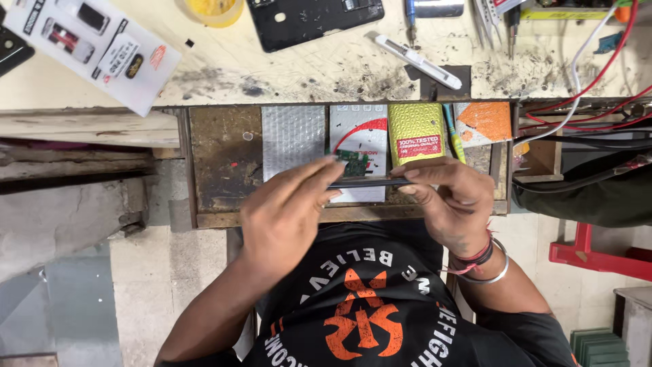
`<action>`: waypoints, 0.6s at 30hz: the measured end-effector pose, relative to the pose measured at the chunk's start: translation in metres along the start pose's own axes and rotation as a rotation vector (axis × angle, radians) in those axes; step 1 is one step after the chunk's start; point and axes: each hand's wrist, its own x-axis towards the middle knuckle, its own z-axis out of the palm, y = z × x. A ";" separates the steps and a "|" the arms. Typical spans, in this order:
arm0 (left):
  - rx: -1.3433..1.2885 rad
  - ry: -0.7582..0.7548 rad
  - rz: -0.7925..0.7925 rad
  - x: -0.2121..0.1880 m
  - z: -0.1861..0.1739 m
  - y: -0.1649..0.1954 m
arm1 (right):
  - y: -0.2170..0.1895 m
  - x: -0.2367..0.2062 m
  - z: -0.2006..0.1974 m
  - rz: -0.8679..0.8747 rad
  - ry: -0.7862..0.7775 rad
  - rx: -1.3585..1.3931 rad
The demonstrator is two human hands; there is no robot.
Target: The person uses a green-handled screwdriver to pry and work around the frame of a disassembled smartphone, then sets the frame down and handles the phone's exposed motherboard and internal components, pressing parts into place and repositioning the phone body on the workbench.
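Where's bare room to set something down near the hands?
Free: drawer floor left of the silver bubble pouch; benchtop between the printed card and black phone back cover. Crowded: drawer's right side under both hands, left hand, right hand; top-right bench with tools and wires.

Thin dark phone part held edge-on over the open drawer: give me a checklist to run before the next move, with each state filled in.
1. Left hand grips the thin dark phone part: ok.
2. Right hand pinches its other end: ok.
3. Part held level over the drawer: ok.
4. Green circuit board seated in the part: cannot tell.
5. Yellow packet and silver bubble pouch lie clear beneath: ok.
6. White-handled tool within reach on the bench: ok.
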 end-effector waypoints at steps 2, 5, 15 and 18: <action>-0.157 0.011 -0.099 -0.005 -0.002 -0.003 | -0.006 0.004 0.003 0.013 -0.017 -0.057; -0.005 0.047 0.040 -0.009 -0.004 -0.005 | -0.023 0.014 0.002 -0.132 -0.099 -0.355; 0.099 0.047 0.219 0.003 0.003 0.005 | -0.031 0.020 0.022 -0.291 -0.130 -0.569; 0.119 0.062 0.237 0.005 0.001 0.007 | -0.029 0.017 0.022 -0.282 -0.114 -0.570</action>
